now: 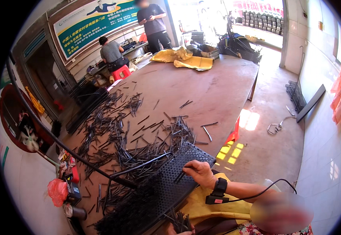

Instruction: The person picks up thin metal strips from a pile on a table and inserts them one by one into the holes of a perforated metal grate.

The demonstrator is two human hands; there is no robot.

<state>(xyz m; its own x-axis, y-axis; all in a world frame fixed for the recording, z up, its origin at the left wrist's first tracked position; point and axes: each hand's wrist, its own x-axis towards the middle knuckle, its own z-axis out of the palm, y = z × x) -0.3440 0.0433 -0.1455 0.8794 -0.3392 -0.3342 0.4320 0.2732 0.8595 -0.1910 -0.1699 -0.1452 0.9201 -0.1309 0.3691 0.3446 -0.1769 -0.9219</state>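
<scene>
A judged risk lay in the loose dark rods (111,133) strewn over the table's (217,86) left half: a knock to the perforated black panel (166,184) at the near edge could sweep them off. The left hand (180,231), barely visible at the bottom edge, was closed around a bundle of rods (180,221). The right hand (198,172), well apart from it, pinched one thin rod (180,176) against the panel. No container's contents showed; yellow sacks (186,58) lay at the far edge.

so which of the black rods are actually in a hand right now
The few pinched in the right hand over the perforated black panel, plus a bundle in the left hand; the rest lie loose on the table.
</scene>
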